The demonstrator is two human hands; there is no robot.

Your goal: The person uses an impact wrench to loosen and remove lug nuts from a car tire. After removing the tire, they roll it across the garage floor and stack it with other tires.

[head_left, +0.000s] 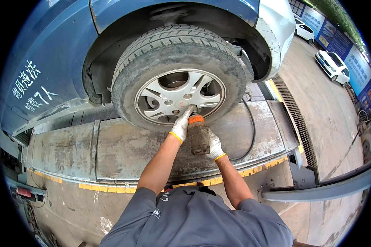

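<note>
A silver five-spoke alloy wheel with a worn black tire sits in the arch of a blue vehicle. An orange-and-dark impact wrench points into the lower middle of the wheel, its front end at a lug hole. My left hand, in a white knit glove with a yellow cuff, is closed along the left side of the wrench's front end. My gloved right hand grips the wrench farther back, its fingers partly hidden behind the tool. A black hose curves down to the right of my right hand.
A worn steel lift platform with yellow edging lies below the wheel. A steel beam crosses at lower right. A drain grate runs along the concrete at right, where white cars stand before blue boards. Lettering marks the blue door.
</note>
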